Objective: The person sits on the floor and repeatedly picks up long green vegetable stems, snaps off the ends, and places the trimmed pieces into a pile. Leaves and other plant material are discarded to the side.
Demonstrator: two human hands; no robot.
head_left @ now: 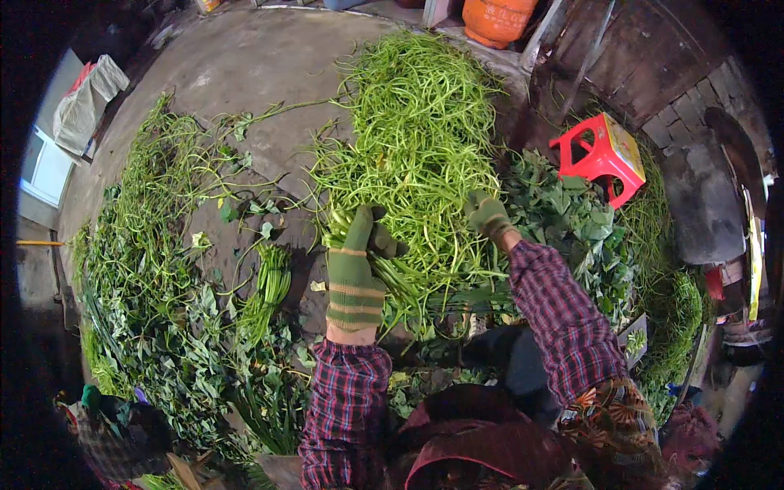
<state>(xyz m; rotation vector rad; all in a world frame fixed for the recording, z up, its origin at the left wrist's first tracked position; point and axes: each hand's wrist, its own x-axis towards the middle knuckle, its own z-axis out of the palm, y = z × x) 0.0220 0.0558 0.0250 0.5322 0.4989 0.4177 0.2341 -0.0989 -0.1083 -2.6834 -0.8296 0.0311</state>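
Note:
My left hand (358, 269), in a green knitted glove with tan stripes, is closed around a bunch of green stems (398, 278). The cut ends show above the thumb, and the rest trails down to the right. A large tangled heap of long green vine stems (422, 122) lies in front of me. At its right edge is my right hand (488, 215), in a matching glove, against the stems; its fingertips are partly hidden. A gathered bundle of stems (269, 282) lies on the floor left of my left hand.
Stripped leaves (563, 214) lie heaped right of the stems, below a red plastic stool (600, 156). More leafy vines (153, 257) spread across the left floor. An orange gas cylinder (497, 21) stands at the back. Another person's checked sleeve (122, 438) shows at lower left.

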